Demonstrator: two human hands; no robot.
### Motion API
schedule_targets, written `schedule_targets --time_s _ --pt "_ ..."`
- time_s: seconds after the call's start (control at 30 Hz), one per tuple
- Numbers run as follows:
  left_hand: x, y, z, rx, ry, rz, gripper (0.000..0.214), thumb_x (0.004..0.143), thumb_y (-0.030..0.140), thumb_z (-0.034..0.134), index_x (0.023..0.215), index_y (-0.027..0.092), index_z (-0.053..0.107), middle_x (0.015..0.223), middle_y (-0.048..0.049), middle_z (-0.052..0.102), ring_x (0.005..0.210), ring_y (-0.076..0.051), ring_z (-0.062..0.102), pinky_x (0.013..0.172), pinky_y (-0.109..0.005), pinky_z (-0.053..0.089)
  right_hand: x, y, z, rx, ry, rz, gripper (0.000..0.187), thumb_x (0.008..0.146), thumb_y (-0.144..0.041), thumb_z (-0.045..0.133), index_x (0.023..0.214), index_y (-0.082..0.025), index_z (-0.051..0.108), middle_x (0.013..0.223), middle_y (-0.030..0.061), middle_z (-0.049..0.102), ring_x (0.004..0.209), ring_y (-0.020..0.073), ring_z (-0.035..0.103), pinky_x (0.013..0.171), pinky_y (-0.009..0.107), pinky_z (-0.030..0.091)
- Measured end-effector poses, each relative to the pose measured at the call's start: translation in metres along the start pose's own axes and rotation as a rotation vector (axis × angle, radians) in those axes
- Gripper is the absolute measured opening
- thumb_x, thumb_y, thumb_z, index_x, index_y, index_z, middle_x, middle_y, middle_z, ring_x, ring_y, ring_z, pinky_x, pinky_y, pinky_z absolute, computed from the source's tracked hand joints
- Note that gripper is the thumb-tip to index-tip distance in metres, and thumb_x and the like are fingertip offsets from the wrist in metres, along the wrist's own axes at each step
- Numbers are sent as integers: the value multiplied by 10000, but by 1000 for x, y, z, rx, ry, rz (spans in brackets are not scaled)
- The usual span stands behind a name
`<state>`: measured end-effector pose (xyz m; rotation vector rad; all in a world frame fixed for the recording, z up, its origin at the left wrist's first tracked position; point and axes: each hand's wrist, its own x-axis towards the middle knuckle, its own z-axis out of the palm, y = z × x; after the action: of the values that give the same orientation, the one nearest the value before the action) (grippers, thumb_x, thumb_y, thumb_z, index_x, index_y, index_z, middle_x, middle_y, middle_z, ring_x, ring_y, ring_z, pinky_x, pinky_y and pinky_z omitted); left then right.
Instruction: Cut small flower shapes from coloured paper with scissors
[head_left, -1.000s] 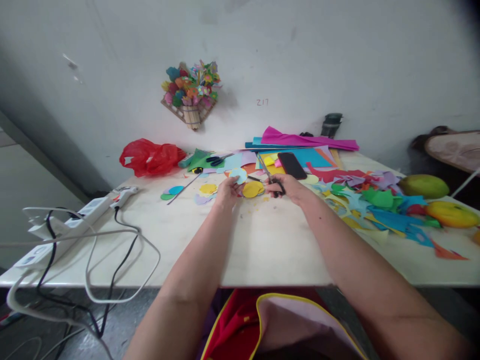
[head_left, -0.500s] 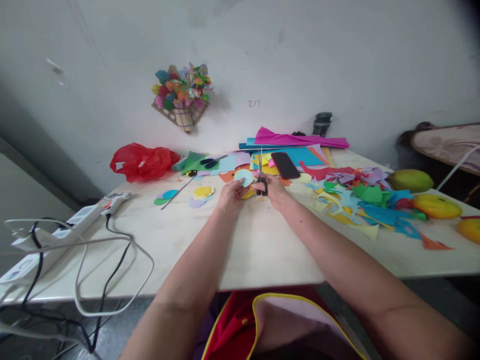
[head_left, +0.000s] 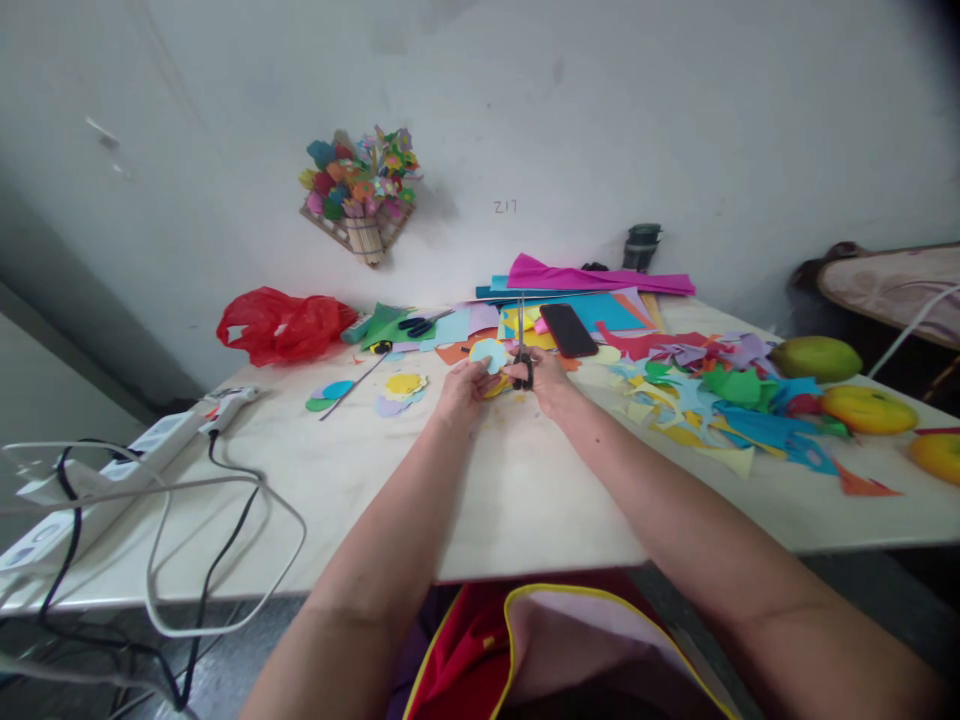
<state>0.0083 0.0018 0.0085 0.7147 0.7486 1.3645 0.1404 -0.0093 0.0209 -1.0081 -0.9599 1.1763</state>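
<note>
Between the fingers of my left hand is a light blue paper circle, held up over the table. My right hand is closed round the black handles of a pair of scissors, whose blades point up and away from me, just right of the circle. Yellow and orange paper pieces lie under and behind my hands. Left of them sit a small stack of yellow and lilac paper shapes and some blue and green paper circles.
Colourful paper scraps cover the right side, beside several mangoes. A phone lies on paper sheets at the back. A red plastic bag is at back left, a power strip with loose cables at left.
My left hand has turned the light blue circle slightly, and its edge looks a little different. The scissors stay almost in place. The whole view has shifted slightly.
</note>
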Motion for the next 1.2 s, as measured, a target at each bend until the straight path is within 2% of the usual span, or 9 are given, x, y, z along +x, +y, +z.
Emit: schedule_targets --time_s 0.33,0.53,0.7,0.9,1.03,1.2 --pt "2 -2 0 6 25 -2 106 718 98 716 806 126 663 708 -53 729 617 -141 690 675 -240 564 -1 0 0 27 -38 -38 470 418 -258 856 783 -194 565 535 -80 570 442 87 526 434 206 376" --pt "1 -3 1 15 15 -4 119 708 110 738 782 129 648 685 -48 718 602 -146 691 677 -250 567 -2 -1 2 30 -26 -32 485 384 -244 837 781 -196 564 513 -87 551 445 95 522 415 203 350" --pt "0 -3 2 25 -1 27 109 706 118 739 761 127 646 694 -47 721 607 -134 687 686 -238 565 -2 -3 3 -3 11 -15 437 414 -239 807 777 -197 568 498 -93 533 434 92 512 410 197 332" --pt "2 -3 0 36 27 73 168 672 150 782 785 134 657 725 -42 724 675 -148 706 777 -271 563 -2 -3 3 -32 25 6 404 427 -208 786 774 -188 579 502 -79 544 428 87 491 387 192 293" --pt "4 -1 -2 30 50 56 233 656 160 803 830 136 649 735 -51 725 766 -194 733 819 -307 570 -3 -5 2 -25 29 15 384 437 -175 778 765 -187 578 511 -70 553 426 93 496 384 194 295" --pt "1 3 -3 35 63 56 170 692 126 761 820 127 650 755 -73 729 811 -219 740 817 -310 573 -5 -7 0 -95 25 17 326 474 -136 767 738 -187 582 480 -73 542 419 89 493 391 189 332"
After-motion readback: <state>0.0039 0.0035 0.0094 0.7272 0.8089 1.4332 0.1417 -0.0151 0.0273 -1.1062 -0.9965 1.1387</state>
